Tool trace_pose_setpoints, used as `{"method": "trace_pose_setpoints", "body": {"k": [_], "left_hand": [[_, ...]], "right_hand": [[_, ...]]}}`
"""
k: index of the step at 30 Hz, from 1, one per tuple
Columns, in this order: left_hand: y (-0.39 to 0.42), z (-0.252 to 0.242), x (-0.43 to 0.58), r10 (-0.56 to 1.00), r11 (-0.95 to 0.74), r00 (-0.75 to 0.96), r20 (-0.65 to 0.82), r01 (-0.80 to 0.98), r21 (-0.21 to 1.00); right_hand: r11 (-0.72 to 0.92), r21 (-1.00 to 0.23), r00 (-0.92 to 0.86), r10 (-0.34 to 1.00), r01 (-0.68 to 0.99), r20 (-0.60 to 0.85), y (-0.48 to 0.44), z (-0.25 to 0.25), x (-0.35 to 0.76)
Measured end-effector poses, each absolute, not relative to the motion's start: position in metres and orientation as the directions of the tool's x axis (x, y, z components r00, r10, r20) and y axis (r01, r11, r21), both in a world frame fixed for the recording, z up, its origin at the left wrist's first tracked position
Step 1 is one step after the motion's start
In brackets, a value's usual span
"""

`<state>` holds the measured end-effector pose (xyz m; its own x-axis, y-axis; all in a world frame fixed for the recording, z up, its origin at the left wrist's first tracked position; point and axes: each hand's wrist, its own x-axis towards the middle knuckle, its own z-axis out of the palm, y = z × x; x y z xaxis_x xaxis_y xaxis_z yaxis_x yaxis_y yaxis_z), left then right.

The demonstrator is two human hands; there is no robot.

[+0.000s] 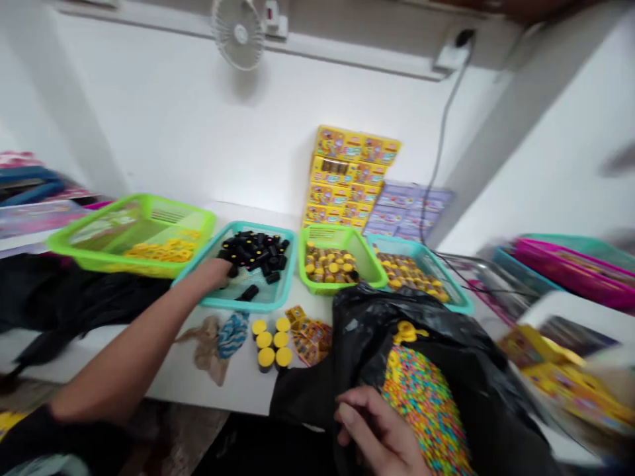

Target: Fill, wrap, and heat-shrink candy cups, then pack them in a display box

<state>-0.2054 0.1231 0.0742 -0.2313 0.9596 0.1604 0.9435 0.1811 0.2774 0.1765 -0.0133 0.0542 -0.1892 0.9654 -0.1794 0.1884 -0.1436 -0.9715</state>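
My left hand reaches into the teal basket at the left-centre, touching the pile of small black cylindrical pieces; its fingers are hidden among them. Close to me, my right hand is closed, thumb against curled fingers; whatever it may hold is hidden. It is beside a black plastic bag that lies open around many small multicoloured candies. Yellow rings lie at the top of the candies. Between my hands stand several yellow-capped dark containers in two columns.
A green basket with yellow pieces stands left. Another green basket and a teal basket hold small yellow-topped containers. Yellow boxes lean on the wall. Small printed packets and crumpled cloths lie in front.
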Motion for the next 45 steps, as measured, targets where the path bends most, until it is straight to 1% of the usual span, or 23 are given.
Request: {"method": "trace_pose_setpoints", "body": {"k": [4,5,7,8,9,11,13,15,17,19,21,23,25,26,27,29,31,33,34,37,40,43,45], "left_hand": [[0.117,0.086,-0.195,0.969,0.086,-0.138,0.205,0.966,0.245],[0.112,0.090,-0.183,0.953,0.136,-0.195,0.230,0.959,0.248],[0.094,0.097,-0.144,0.919,0.013,-0.146,0.365,0.939,0.343],[0.082,0.098,-0.118,0.905,-0.110,-0.094,0.415,0.890,0.442],[0.067,0.097,-0.091,0.907,-0.275,0.041,0.418,0.810,0.518],[0.040,0.091,-0.034,0.839,-0.526,0.293,0.459,0.655,0.543],[0.022,0.083,0.014,0.779,-0.622,0.397,0.485,0.582,0.524],[0.016,0.074,0.046,0.753,-0.655,0.427,0.500,0.561,0.507],[0.017,0.066,0.064,0.752,-0.659,0.445,0.487,0.543,0.521],[0.021,0.059,0.072,0.766,-0.643,0.461,0.449,0.517,0.565],[0.025,0.054,0.073,0.788,-0.608,0.464,0.405,0.486,0.627],[0.027,0.051,0.071,0.814,-0.564,0.450,0.368,0.458,0.687],[0.028,0.048,0.069,0.834,-0.529,0.433,0.343,0.447,0.721],[0.028,0.047,0.068,0.838,-0.521,0.428,0.338,0.446,0.728],[0.028,0.047,0.067,0.839,-0.519,0.427,0.337,0.443,0.731],[0.028,0.046,0.066,0.835,-0.518,0.441,0.330,0.428,0.741],[0.026,0.047,0.066,0.824,-0.521,0.473,0.311,0.418,0.744],[0.025,0.047,0.067,0.806,-0.536,0.516,0.291,0.427,0.728],[0.024,0.048,0.068,0.795,-0.549,0.536,0.286,0.432,0.716],[0.022,0.050,0.073,0.775,-0.567,0.564,0.284,0.421,0.708],[0.020,0.052,0.078,0.760,-0.581,0.564,0.322,0.368,0.726],[0.018,0.051,0.078,0.760,-0.592,0.537,0.366,0.341,0.730],[0.018,0.048,0.075,0.775,-0.586,0.506,0.378,0.351,0.731]], "right_hand": [[-0.137,-0.985,-0.195,0.968,0.109,-0.156,-0.011,0.061,0.173],[-0.155,-0.985,-0.164,0.973,0.070,-0.165,-0.009,0.062,0.173],[-0.180,-0.983,-0.095,0.980,-0.040,-0.176,-0.005,0.062,0.173],[-0.179,-0.979,-0.070,0.983,-0.097,-0.172,-0.003,0.063,0.175],[-0.170,-0.975,-0.058,0.985,-0.145,-0.164,-0.002,0.064,0.176],[-0.160,-0.967,-0.100,0.985,-0.196,-0.143,-0.002,0.067,0.182],[-0.153,-0.971,-0.153,0.980,-0.183,-0.125,-0.005,0.071,0.190],[-0.121,-0.986,-0.137,0.985,-0.119,-0.105,-0.006,0.074,0.203],[-0.085,-0.996,-0.069,0.994,-0.009,-0.084,-0.004,0.074,0.220],[-0.052,-0.983,-0.018,0.998,0.178,-0.056,0.002,0.072,0.240],[-0.006,-0.860,-0.002,1.000,0.511,-0.008,0.008,0.069,0.259],[0.049,-0.540,-0.047,0.999,0.840,0.017,0.013,0.064,0.272],[0.120,-0.226,-0.131,0.991,0.967,-0.038,0.015,0.058,0.277],[0.159,-0.161,-0.174,0.981,0.974,-0.085,0.015,0.056,0.277],[0.185,-0.166,-0.209,0.968,0.969,-0.139,0.015,0.053,0.277],[0.162,-0.311,-0.239,0.944,0.937,-0.228,0.015,0.051,0.275],[-0.011,-0.543,-0.184,0.935,0.840,-0.303,0.016,0.052,0.276],[-0.236,-0.757,-0.129,0.912,0.610,-0.388,0.018,0.055,0.280],[-0.322,-0.825,-0.135,0.895,0.464,-0.425,0.018,0.057,0.281],[-0.433,-0.894,-0.244,0.860,0.116,-0.448,0.015,0.065,0.280],[-0.437,-0.898,-0.298,0.865,-0.056,-0.402,0.010,0.070,0.272],[-0.392,-0.915,-0.300,0.888,-0.095,-0.350,0.009,0.070,0.265],[-0.304,-0.952,-0.272,0.916,0.015,-0.297,0.012,0.067,0.265]]}}
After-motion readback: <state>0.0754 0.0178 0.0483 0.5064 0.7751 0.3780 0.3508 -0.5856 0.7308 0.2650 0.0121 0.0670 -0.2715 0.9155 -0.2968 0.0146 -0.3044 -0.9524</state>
